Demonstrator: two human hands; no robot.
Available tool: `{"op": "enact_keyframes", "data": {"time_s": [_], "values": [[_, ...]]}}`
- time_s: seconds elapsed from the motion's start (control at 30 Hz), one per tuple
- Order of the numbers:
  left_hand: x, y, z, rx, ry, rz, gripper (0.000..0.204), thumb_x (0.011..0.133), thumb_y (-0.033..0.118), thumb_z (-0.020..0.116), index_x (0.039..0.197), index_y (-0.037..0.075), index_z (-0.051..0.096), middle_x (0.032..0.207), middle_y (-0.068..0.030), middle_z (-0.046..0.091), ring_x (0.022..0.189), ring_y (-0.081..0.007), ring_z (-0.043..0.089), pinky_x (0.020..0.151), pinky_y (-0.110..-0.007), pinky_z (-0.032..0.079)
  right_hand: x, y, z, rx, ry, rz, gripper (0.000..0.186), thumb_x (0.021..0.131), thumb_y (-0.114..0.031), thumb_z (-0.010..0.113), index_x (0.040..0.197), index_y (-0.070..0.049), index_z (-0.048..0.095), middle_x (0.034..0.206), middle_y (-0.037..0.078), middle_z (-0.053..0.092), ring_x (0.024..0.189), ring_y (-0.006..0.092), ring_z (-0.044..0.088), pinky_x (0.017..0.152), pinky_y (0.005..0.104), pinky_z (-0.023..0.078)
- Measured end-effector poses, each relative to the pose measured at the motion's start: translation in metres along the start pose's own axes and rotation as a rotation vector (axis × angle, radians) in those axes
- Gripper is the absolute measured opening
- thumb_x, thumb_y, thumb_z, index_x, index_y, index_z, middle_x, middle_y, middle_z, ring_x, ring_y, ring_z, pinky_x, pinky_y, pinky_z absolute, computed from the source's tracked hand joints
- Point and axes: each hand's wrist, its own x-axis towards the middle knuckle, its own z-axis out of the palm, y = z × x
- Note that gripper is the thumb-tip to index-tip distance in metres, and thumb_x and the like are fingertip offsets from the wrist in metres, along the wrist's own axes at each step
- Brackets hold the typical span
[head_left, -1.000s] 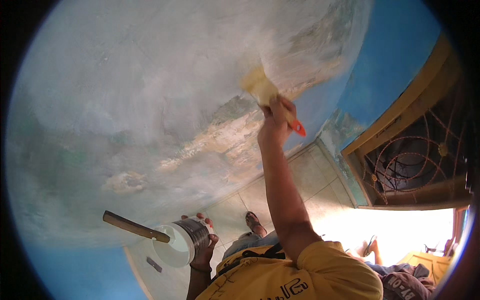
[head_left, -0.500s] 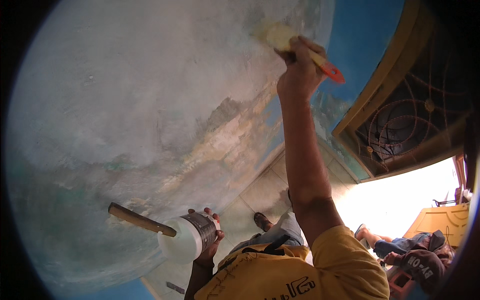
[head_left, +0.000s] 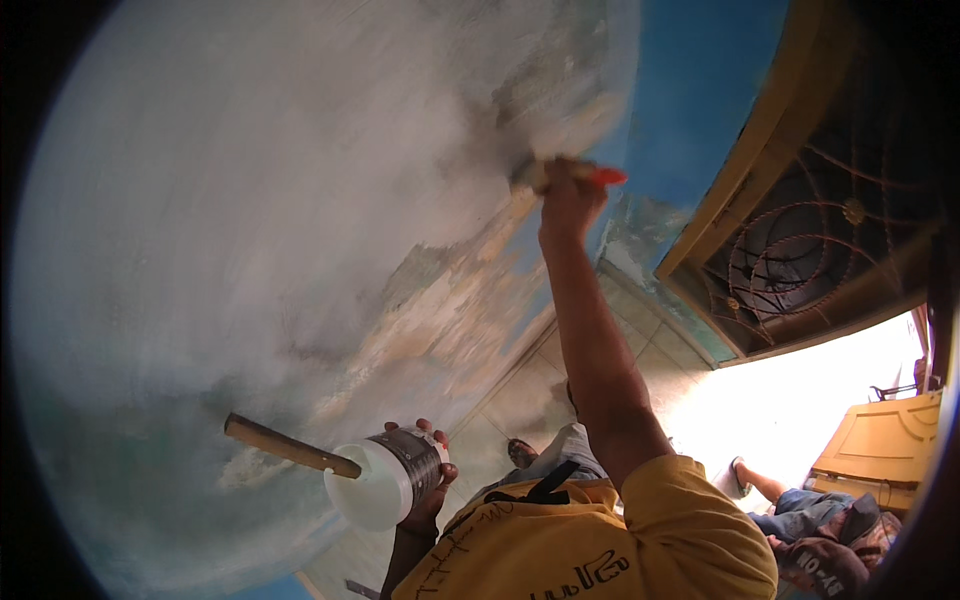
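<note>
Fingers (head_left: 563,170) on our right hand (head_left: 570,205) are curled tight round one red-ended brush (head_left: 610,176), kinda blurry, up at the painted wall (head_left: 260,220). Our left hand (head_left: 430,485) has one white tub (head_left: 372,492), fingers wrapped round its side, one wooden stick (head_left: 288,446) poking out.

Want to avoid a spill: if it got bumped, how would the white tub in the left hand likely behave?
The white tub could twist if its wooden stick were knocked, since that juts well past the rim. Its smooth, rounded wall may slip or roll if the left hand loosened. Weight is uncertain: the fill level isn't clear.
</note>
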Motion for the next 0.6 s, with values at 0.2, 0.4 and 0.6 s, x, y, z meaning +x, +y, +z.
{"op": "enact_keyframes", "data": {"time_s": [0.2, 0.4, 0.6], "values": [[0.009, -0.006, 0.009, -0.013, -0.013, -0.020, 0.042, 0.098, 0.037, 0.054, 0.140, 0.034, 0.048, 0.141, -0.0059, 0.042, 0.130, -0.0275, 0.042, 0.087, -0.052, 0.050, 0.015, -0.072, 0.043, 0.531, -0.134, -0.054, 0.022, 0.083, -0.002, 0.071, 0.101, 0.002, 0.060, 0.103, 0.015, 0.063, 0.090, 0.0280, 0.065, 0.072, 0.0418, 0.061], [0.007, -0.002, 0.018, 0.038, -0.035, -0.038, 0.042, 0.098, 0.038, 0.054, 0.140, 0.034, 0.049, 0.142, -0.0058, 0.042, 0.131, -0.0273, 0.041, 0.089, -0.051, 0.048, -0.046, 0.072, -0.066, 0.178, 0.180, 0.228, 0.015, 0.085, 0.001, 0.068, 0.098, 0.000, 0.061, 0.103, 0.014, 0.062, 0.091, 0.0247, 0.065, 0.072, 0.0396, 0.061], [-0.005, -0.002, 0.026, -0.084, 0.077, -0.009, 0.053, 0.093, 0.046, 0.060, 0.142, 0.031, 0.048, 0.145, -0.0116, 0.041, 0.132, -0.0348, 0.040, 0.091, -0.055, 0.049, -0.002, 0.023, 0.000, -0.108, 0.032, -0.010, 0.010, 0.082, -0.002, 0.069, 0.092, 0.001, 0.067, 0.086, 0.009, 0.067, 0.078, 0.0168, 0.065, 0.066, 0.0319, 0.056]]}}
